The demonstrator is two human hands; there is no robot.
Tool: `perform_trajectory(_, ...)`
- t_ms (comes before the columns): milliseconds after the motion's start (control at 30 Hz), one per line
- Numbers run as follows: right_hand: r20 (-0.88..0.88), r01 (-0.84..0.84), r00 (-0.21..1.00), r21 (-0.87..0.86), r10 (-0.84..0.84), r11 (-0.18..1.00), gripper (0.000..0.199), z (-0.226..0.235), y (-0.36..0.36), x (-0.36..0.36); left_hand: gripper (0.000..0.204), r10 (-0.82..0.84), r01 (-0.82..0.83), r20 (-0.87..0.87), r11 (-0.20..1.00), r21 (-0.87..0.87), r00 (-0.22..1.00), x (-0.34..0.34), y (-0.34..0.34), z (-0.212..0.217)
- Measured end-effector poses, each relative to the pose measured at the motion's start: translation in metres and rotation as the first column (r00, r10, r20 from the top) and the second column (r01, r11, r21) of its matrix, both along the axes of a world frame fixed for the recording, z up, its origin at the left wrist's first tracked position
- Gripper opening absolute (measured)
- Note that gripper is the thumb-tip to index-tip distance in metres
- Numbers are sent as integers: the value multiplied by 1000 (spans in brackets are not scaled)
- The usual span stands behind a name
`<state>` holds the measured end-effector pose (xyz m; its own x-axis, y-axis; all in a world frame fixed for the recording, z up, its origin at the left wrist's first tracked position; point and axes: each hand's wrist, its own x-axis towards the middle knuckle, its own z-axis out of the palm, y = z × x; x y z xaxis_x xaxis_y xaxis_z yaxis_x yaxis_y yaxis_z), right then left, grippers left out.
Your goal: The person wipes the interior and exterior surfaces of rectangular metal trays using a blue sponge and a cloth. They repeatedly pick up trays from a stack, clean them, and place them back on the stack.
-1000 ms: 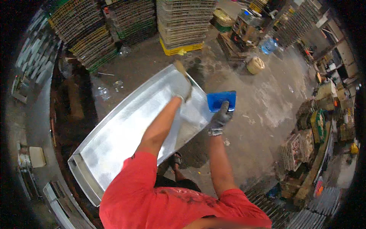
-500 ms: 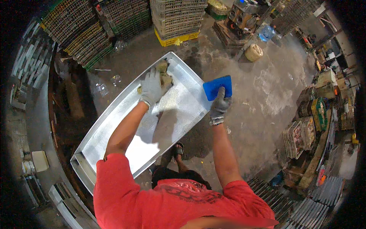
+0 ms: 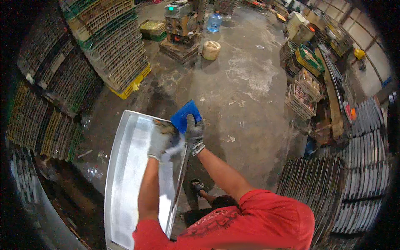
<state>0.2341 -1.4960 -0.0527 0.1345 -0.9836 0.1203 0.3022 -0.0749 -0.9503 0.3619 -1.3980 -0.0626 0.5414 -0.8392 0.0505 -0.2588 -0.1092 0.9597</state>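
Note:
My left hand, in a pale glove and blurred by motion, is closed on a yellowish-brown wad, its kind unclear. Both are over the far right part of a long, shallow metal tray with raised rims. My right hand, in a grey glove, grips a flat blue plate-like scraper, its thumb on the upper face. The blue scraper sits at the tray's far right corner, close against the wad.
Stacked crates rise at the far left on a yellow base. Ahead are a plastic bucket and a blue water bottle. Metal trays stand in rows at the right, near filled crates.
The view has swung to the right. My left hand has brought the wad to the tray's far right corner, beside the blue scraper, which my right hand still holds.

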Motion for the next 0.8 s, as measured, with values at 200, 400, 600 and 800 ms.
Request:
perform_trajectory(200, -364, -86, 923, 123, 125, 989, 58, -9, -6, 4, 32, -394, 297, 76, 794, 530, 916, -25, -7, 18)
perform_trajectory(400, -415, -109, 906, -415, -81, 903, 52, -9, -13, 4, 43, -609, 328, 493, 774, 542, 622, -51, 169, 16)
perform_trajectory(600, -550, -354, 835, -495, 29, 794, 48, 31, -15, 13, 45, -475, 165, 217, 639, 752, 853, -140, 447, -9)
perform_trajectory(800, -978, -850, 83, 32, 193, 526, 23, 48, 36, -4, 38, -341, -116, 339, 534, 838, 877, -209, 651, 39)
